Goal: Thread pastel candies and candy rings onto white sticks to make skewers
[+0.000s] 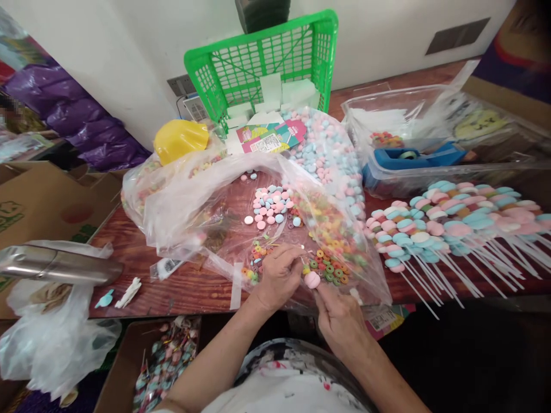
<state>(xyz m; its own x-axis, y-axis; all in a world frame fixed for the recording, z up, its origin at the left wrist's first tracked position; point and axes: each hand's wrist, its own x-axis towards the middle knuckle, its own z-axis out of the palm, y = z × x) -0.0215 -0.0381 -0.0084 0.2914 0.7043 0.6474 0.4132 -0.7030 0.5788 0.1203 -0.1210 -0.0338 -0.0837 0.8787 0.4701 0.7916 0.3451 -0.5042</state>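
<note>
My right hand [342, 321] is closed at the lower end of a candy stick, just below the round pink candy [312, 280] threaded on it. Small yellow and green candy rings [306, 268] sit above that pink piece. Close beside the stick's upper part, my left hand [279, 276] has its fingers pinched together; what lies between them is hidden. Loose candy rings [329, 267] lie to the right of the stick, and more rings [257, 250] lie behind my left hand. Further back is a pile of pink, blue and white candies [272, 203].
Finished candy skewers [456, 221] with white sticks lie on the right. Behind them stands a clear plastic bin [430, 178] with a blue tape dispenser [419, 158]. A green basket [262, 49] stands at the back. At left are a steel flask [60, 264] and a yellow bowl-like object [181, 140].
</note>
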